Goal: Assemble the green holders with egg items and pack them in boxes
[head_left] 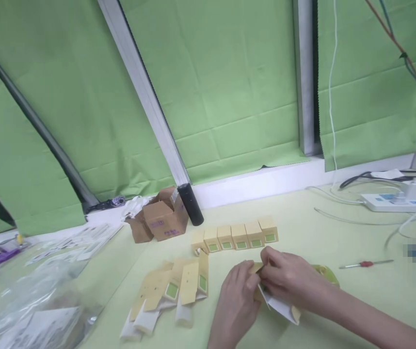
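Both of my hands are closed on a small folding carton (282, 308), tan outside and white inside. My left hand (237, 295) grips its left end, and my right hand (290, 276) pinches its upper edge, where the fingers hide part of it. A row of several folded tan cartons (240, 236) with green labels stands just beyond my hands. To the left lie several partly opened cartons (171, 286) with their white insides showing. A yellow-green item (326, 275) is partly hidden behind my right wrist.
A brown cardboard box (166, 218) and a black cylinder (190, 204) stand at the back. Clear plastic bags (44, 295) with printed sheets lie on the left. Rightward are a red-handled screwdriver (366, 264), a white power strip (378, 201) and loose cables.
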Demonstrator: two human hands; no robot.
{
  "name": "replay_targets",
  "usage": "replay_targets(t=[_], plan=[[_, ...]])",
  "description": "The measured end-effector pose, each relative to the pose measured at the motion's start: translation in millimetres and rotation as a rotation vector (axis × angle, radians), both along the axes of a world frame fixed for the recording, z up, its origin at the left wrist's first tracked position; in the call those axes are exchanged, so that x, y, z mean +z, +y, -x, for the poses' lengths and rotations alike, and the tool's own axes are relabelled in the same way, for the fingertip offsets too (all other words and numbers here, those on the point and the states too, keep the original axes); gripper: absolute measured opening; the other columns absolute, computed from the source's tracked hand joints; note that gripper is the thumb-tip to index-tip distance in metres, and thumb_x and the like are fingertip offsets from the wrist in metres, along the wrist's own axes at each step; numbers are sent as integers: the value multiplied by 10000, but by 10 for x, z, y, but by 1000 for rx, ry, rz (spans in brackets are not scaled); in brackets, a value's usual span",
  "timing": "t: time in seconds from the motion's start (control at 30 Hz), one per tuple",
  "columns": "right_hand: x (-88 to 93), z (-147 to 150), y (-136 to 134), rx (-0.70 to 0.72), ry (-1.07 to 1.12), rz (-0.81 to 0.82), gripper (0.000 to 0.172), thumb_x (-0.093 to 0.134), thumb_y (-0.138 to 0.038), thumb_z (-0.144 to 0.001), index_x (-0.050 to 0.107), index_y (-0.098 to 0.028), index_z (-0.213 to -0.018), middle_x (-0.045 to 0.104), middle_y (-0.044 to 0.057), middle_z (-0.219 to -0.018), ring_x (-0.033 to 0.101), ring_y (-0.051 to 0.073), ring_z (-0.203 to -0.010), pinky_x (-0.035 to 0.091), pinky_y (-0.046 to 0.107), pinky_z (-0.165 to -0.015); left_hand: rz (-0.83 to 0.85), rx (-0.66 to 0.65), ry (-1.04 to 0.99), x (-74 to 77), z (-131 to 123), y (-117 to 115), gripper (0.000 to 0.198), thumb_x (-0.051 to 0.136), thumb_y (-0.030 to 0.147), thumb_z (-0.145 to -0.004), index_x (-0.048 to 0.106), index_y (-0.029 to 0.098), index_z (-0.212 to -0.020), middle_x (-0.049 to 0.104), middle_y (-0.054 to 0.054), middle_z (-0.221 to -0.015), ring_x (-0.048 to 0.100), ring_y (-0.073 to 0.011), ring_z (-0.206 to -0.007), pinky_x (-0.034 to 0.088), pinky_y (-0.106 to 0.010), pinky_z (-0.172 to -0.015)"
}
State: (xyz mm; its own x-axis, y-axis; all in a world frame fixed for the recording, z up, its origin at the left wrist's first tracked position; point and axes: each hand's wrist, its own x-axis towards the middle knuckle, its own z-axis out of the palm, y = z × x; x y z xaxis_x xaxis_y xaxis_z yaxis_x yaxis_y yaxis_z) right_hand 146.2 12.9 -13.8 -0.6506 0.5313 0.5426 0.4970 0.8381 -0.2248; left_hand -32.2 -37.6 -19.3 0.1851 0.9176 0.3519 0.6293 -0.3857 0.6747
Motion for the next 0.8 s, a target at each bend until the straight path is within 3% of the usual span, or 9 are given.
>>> replay_targets(t=[0.13, 0.2, 0.27, 0.4, 0.43, 0.5, 0.6, 0.67, 0.8], plan=[[143, -123, 52, 20, 309, 321, 130, 481, -199, -865, 473, -219, -737, 583, 97, -1141, 591, 225, -1036, 541, 341, -749, 220, 250, -27, 81, 168, -16, 426, 645, 185, -672, 493, 227, -1068, 666, -92, -959, 634, -298, -840, 461, -422, -783], [192, -178, 88, -26, 335, 457, 143, 448, -204, -875, 416, -234, -739, 621, 72, -1105, 618, 195, -968, 543, 317, -721, 295, 347, -173, 140, 287, -21, 569, 707, 220, -638, 406, 230, -1121, 675, -78, -936, 648, -285, -809, 472, -412, -777], [151, -181, 116, -67, 229, 467, 138, 435, -162, -849, 402, -238, -739, 664, 36, -958, 633, 160, -787, 522, 272, -633, 295, 371, -493, 193, 360, -13, 645, 759, 262, -615, 353, 229, -1115, 675, -97, -992, 658, -270, -883, 484, -384, -815], [-98, -61, 103, -78, 18, 351, 178, 458, -56, -720, 435, -228, -682, 599, -23, -621, 544, 141, -531, 444, 246, -502, 311, 418, -935, 215, 255, 36, 537, 732, 395, -687, 387, 224, -1062, 659, -119, -1056, 668, -250, -919, 534, -352, -752], [-148, -29, 86, -68, 16, 318, 183, 463, -39, -702, 469, -221, -711, 620, -4, -669, 567, 156, -572, 460, 261, -528, 338, 428, -998, 205, 189, 50, 498, 710, 395, -719, 403, 225, -1073, 658, -112, -1065, 670, -244, -912, 541, -350, -736], [-196, 19, 52, -22, 20, 138, 264, 477, -16, -702, 539, -194, -887, 664, 79, -951, 626, 218, -830, 512, 329, -683, 410, 383, -1153, 181, 47, 73, 455, 696, 347, -755, 433, 220, -1104, 663, -105, -1076, 668, -236, -922, 545, -339, -735], [-137, 54, 35, 94, 37, -304, 419, 486, 17, -752, 526, -150, -1134, 601, 126, -1217, 546, 258, -1128, 473, 402, -908, 521, 212, -1358, 169, -110, 92, 394, 697, 280, -774, 503, 177, -1101, 678, -103, -1057, 661, -206, -911, 537, -301, -753], [-47, 71, 46, 133, 46, -507, 339, 474, 17, -813, 557, -125, -1110, 653, 104, -1146, 573, 231, -1097, 465, 379, -938, 579, 142, -1412, 184, -151, 97, 344, 674, 283, -798, 551, 141, -1086, 685, -109, -1033, 664, -187, -852, 537, -282, -716], [130, 130, 65, 168, 43, -697, 203, 449, -26, -888, 607, -108, -985, 711, 86, -938, 644, 193, -906, 505, 335, -848, 569, 153, -1444, 258, -106, 91, 301, 617, 291, -842, 599, 92, -1068, 697, -139, -1005, 673, -191, -824, 543, -286, -711]])
